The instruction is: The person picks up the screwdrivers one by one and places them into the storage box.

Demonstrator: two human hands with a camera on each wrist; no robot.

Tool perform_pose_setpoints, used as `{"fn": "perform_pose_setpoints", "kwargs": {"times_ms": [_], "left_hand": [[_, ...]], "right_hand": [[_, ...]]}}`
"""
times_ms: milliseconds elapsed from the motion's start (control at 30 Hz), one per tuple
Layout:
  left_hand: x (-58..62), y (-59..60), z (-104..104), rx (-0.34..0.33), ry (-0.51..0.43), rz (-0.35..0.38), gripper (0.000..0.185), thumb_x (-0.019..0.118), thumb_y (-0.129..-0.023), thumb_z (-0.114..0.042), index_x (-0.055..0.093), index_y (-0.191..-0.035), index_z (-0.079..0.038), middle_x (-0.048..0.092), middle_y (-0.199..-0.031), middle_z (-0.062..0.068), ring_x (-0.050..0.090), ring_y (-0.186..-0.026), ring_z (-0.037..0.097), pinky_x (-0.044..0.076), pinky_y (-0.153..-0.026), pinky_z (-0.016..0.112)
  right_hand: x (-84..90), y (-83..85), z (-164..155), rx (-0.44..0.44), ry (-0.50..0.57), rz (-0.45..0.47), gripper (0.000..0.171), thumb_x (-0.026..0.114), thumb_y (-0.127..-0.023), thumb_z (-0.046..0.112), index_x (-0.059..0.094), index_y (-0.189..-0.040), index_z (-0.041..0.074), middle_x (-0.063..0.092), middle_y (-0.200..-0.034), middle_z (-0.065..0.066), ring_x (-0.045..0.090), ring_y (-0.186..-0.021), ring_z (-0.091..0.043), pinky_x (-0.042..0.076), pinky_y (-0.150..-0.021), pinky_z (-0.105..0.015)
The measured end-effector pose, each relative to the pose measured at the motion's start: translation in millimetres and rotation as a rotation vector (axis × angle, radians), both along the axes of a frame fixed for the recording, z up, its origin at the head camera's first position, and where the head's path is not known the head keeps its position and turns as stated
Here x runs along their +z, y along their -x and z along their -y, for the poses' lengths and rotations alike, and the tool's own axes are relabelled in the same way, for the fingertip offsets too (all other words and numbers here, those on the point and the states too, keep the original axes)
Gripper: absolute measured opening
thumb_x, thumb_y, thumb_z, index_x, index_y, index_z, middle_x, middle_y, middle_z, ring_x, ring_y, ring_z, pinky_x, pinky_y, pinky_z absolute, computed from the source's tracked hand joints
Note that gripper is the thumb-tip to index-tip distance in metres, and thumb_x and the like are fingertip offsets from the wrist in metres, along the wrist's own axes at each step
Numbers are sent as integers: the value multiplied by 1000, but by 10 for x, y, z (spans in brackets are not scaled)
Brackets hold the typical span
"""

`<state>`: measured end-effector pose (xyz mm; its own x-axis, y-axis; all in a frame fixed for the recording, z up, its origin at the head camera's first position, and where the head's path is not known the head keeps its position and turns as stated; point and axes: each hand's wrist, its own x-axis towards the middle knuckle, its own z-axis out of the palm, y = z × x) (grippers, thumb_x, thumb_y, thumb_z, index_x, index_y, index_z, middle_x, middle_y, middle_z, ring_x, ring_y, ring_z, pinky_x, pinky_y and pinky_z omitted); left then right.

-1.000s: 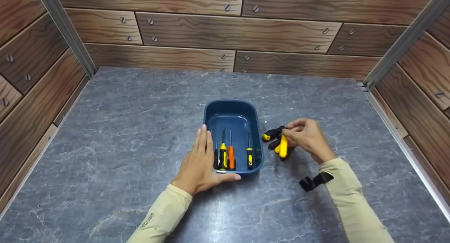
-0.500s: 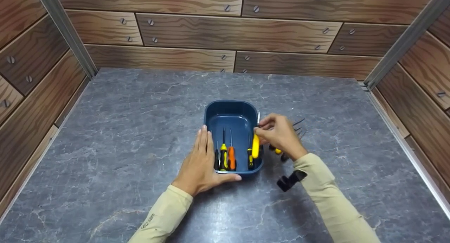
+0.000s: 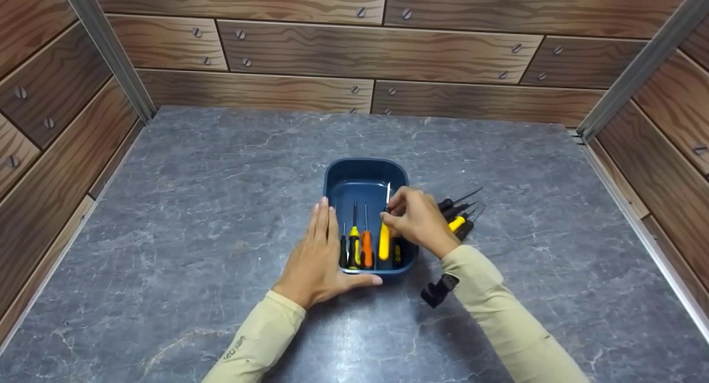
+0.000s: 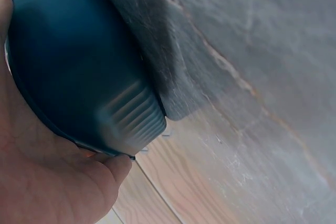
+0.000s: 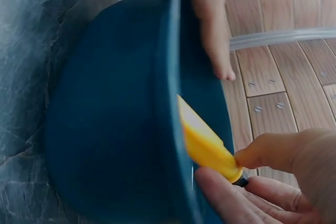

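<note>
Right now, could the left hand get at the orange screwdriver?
Probably yes: the left hand touches the blue tray, and nothing covers the orange screwdriver inside, though a yellow-black screwdriver lies between.

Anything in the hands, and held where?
Right hand pinches the yellow-handled screwdriver near the handle's shaft end; left hand merely touches the blue bin.

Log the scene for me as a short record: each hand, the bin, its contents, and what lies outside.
left hand: fingers straight along the left side of the bin, thumb at its near end
right hand: pinches the yellow screwdriver, shaft pointing away from the person
bin: blue, on the grey tabletop
lying inside, left: black screwdriver, black-and-yellow screwdriver, orange screwdriver
lying inside, right: second black-and-yellow screwdriver
outside: loose screwdrivers right of the bin, partly hidden
unclear: whether the held one touches the bin floor
</note>
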<state>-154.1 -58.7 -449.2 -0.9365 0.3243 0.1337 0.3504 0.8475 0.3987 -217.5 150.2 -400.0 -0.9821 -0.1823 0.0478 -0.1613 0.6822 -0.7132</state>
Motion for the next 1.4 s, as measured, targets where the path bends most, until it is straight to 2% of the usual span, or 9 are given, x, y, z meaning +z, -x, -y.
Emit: {"fn": "perform_pose_setpoints", "kwargs": {"times_ms": [133,267,500,667,800,1000,1167,1400], "left_hand": [[2,1,0,-3,7,-8,144,54,-68,-95,13,-157,10,-2,-165,28,3,-154,38,21,-121,48],[-4,1,-2,-2,7,-10,143,54,-68,-95,14,-157,10,-3,-165,27,2,-154,38,21,-121,48],[-21,2,-3,2,14,-38,145,50,-66,-97,15,-157,10,0,-165,28,5,-154,38,26,-120,47],[-15,6,-5,1,13,-26,145,50,-66,-97,13,-157,10,-2,-165,27,4,-154,38,23,-121,47],[-13,8,-5,2,-2,-6,144,55,-67,-95,11,-158,9,-3,-166,26,2,-154,38,21,-121,47],[-21,11,1,6,-8,-8,144,55,-67,-95,13,-158,9,-2,-166,26,3,-154,38,23,-121,47],[-19,4,8,5,-14,-10,144,56,-67,-94,13,-158,9,-1,-166,26,4,-154,38,23,-121,48],[-16,-1,13,0,-6,-26,144,51,-67,-97,15,-157,10,1,-166,27,6,-154,39,23,-121,47]], "right_hand": [[-34,4,61,18,-106,-3,18,79,-88,11,65,-95,3,71,-81,-7,67,-61,-14,58,-63,-32],[-81,8,103,34,-170,-10,16,78,-87,12,65,-92,4,71,-76,-5,67,-63,-14,57,-64,-33],[-137,15,142,52,-259,-75,16,80,-84,11,65,-85,4,68,-73,-5,64,-66,-20,55,-64,-37],[-155,25,171,62,-301,-107,15,80,-83,9,66,-82,3,70,-77,-10,67,-72,-27,55,-70,-44],[-169,26,193,64,-336,-106,14,80,-82,8,67,-81,2,71,-80,-13,68,-77,-32,55,-73,-46],[-173,32,236,76,-396,-90,16,79,-82,8,65,-74,5,68,-73,-9,65,-69,-29,54,-67,-45],[-194,23,261,88,-401,-98,20,79,-81,7,61,-73,6,65,-70,-8,65,-67,-32,53,-62,-45],[-241,21,280,109,-395,-137,34,79,-80,5,49,-63,10,45,-59,1,51,-58,-25,45,-54,-43]]}}
